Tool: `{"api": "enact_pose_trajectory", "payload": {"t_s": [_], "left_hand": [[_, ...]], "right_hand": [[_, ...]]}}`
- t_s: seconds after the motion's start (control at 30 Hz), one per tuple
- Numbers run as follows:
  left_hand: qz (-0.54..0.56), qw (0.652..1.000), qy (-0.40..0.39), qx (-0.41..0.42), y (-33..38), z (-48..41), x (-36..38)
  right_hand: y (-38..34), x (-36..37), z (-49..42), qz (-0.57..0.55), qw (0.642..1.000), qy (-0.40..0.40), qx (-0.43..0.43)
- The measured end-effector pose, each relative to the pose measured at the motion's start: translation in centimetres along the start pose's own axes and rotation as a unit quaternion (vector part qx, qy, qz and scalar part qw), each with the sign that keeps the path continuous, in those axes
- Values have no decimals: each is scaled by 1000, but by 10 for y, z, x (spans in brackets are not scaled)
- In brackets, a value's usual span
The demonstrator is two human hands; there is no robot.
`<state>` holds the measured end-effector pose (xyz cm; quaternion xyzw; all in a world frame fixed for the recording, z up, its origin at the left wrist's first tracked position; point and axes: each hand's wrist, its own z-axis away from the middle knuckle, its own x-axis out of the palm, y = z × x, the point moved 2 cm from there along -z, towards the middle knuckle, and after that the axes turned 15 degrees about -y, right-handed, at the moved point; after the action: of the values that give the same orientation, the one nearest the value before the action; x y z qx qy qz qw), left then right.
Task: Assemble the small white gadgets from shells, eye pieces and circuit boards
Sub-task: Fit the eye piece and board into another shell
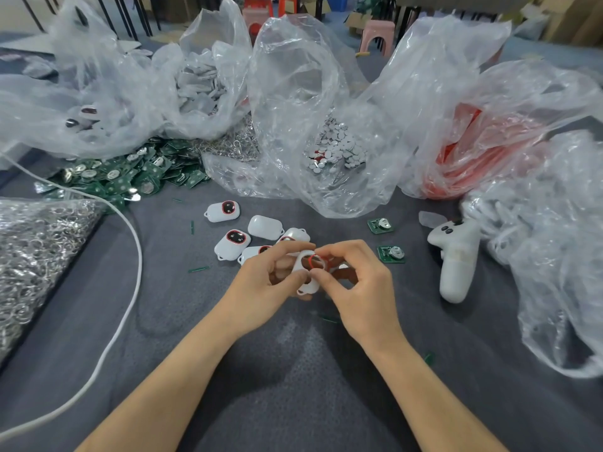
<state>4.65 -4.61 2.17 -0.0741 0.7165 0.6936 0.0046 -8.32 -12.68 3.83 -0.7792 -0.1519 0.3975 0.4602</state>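
My left hand (270, 275) grips a white shell (308, 282) with an oval opening, held above the grey cloth. My right hand (355, 282) pinches a red ring eye piece (315, 261) at that opening. Just beyond the hands lie several white gadgets (232, 244), some with red-rimmed dark eyes, another (223, 211) farther back. Two green circuit boards (380, 225) (391, 254) with coin cells lie to the right. A heap of green boards (130, 176) sits at the back left.
Clear plastic bags hold white discs (336, 148), white shells (199, 86) and red parts (483, 151). A bag of metal rings (36, 249) lies at left. A white cable (130, 288) curves across the cloth. A white controller (455, 259) lies at right.
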Motion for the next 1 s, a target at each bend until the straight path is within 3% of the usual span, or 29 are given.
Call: {"api": "enact_pose_trajectory", "payload": {"t_s": [0.43, 1.0], "left_hand": [[46, 999, -23, -5, -4, 1, 0], [58, 998, -29, -10, -3, 1, -4]], "right_hand": [[-4, 0, 2, 40, 999, -15, -8], [2, 1, -1, 0, 999, -40, 6]]}}
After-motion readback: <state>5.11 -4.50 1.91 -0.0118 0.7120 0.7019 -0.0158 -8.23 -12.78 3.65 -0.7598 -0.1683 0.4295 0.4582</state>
